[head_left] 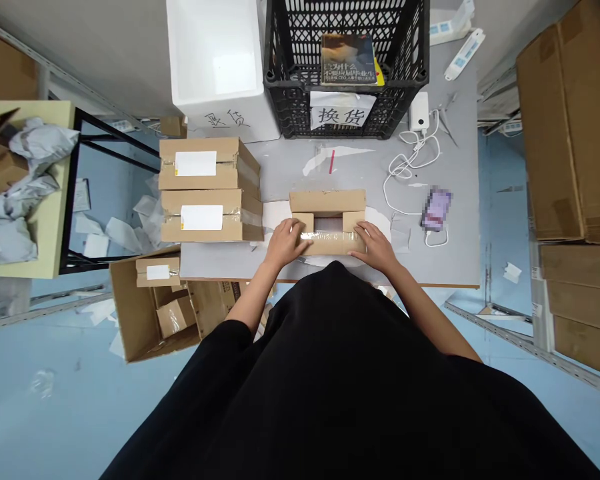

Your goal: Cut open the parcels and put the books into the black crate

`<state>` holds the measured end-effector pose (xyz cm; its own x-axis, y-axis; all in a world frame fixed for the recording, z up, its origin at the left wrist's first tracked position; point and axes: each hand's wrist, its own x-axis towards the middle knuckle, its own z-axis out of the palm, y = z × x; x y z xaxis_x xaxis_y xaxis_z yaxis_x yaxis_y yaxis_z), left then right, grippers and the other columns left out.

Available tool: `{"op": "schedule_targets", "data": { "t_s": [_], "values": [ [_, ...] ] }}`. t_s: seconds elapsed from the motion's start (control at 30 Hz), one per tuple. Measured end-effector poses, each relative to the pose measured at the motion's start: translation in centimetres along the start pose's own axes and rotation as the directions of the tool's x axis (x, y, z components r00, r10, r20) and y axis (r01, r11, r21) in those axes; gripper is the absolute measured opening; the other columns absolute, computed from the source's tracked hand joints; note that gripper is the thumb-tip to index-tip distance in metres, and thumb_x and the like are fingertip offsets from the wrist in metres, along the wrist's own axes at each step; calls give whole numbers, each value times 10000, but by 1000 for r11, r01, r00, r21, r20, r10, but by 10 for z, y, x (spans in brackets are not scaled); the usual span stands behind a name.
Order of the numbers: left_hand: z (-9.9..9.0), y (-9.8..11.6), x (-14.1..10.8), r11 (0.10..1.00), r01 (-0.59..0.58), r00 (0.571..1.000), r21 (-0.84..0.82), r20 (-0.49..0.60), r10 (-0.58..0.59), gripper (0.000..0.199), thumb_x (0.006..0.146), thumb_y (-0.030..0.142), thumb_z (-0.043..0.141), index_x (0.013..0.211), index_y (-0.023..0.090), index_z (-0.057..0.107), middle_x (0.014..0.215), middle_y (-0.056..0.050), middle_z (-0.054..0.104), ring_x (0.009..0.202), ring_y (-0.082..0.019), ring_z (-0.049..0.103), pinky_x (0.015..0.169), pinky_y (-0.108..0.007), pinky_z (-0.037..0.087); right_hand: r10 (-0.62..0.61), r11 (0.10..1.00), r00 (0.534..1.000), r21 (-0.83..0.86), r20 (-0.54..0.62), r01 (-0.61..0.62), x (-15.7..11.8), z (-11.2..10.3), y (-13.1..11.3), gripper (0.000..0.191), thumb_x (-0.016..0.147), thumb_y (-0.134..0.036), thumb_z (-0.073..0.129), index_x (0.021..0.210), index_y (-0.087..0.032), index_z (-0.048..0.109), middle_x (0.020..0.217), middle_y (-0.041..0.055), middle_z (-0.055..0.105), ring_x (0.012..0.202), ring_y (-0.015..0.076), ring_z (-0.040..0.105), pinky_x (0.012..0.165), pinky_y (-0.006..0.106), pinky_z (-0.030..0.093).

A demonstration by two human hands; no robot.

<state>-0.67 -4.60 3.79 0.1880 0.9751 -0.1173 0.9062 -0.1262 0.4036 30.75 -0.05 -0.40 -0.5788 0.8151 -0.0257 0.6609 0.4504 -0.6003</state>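
- The grey workbench carries two finished-looking cartons and one being closed or opened; which of those it is, I cannot tell.
- On the floor at left, the large open corrugated carton holds smaller boxes: a tape-banded carton inside and a labelled carton at its far end.
- The black lattice plastic crate stands at the far edge with a paperback book in it, something yellow beneath; a handwritten paper sign hangs on its front.
- The white foam box, marked by hand, stands just left of the crate.
- Two labelled cartons, the farther one and the nearer one, are taped along the seam; their contents are hidden.
- The small open carton is at the near edge, between the hands. Its end flaps point inward, its far flap is not closed, and clear tape runs along the near panel. The pale interior is unreadable.
- The left hand and right hand grasp its two ends, fingers lightly curled.
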Motion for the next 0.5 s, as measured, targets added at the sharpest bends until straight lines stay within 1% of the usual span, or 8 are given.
{"op": "schedule_targets", "data": {
  "t_s": [0.1,0.17,0.23,0.3,0.37,0.43,0.5],
  "values": [
    [7,-10,-17,997,-79,992,-13,100,80,672,845,443,690,1421,185,462,1525,-172,455,1465,-327,381,1185,-466,371,-38,999,996,-20,75,40,-2,-8,9,655,808,-428,747,1386,-201,538,1528,151,474,1442,364,415,1189,575,366],
    [7,-13,-19,994,-105,985,-11,134,105,714,799,368,743,1421,183,447,1572,-178,402,1504,-331,332,1206,-479,354,-54,998,994,-34,97,57,-1,-11,11,607,807,-408,753,1339,-193,557,1526,157,476,1446,359,414,1193,575,362],
    [6,-13,-17,994,-112,984,-2,138,111,701,766,291,764,1385,162,461,1558,-196,414,1501,-332,342,1207,-477,363,-43,998,994,-43,103,47,1,-12,9,563,821,-419,742,1299,-185,559,1501,172,495,1439,360,423,1168,571,396],
    [4,-9,-12,995,-95,988,19,125,92,692,734,234,770,1351,134,472,1502,-219,467,1475,-339,383,1196,-474,386,-9,999,995,-43,96,13,3,-12,6,541,844,-444,716,1286,-182,545,1462,186,524,1416,364,450,1108,563,459],
    [2,-6,-10,996,-82,990,47,119,76,653,730,193,749,1326,128,489,1436,-217,529,1446,-339,428,1204,-488,379,15,999,997,-46,70,-12,2,-11,2,508,869,-455,685,1275,-187,540,1413,191,560,1378,371,488,1076,565,481],
    [3,-3,-12,994,-86,991,67,104,79,536,788,177,683,1300,154,526,1410,-188,570,1427,-317,462,1230,-507,342,12,998,1000,-55,18,-11,-3,-8,-1,410,902,-432,641,1230,-197,567,1354,179,607,1328,363,535,1123,581,434],
    [8,-1,-21,994,-89,994,64,66,85,394,882,172,566,1276,195,573,1422,-142,592,1423,-274,480,1251,-504,313,4,998,999,-59,-42,-6,-12,-3,-4,261,942,-376,574,1143,-214,613,1273,149,663,1265,329,586,1188,570,368]
  ]
}}
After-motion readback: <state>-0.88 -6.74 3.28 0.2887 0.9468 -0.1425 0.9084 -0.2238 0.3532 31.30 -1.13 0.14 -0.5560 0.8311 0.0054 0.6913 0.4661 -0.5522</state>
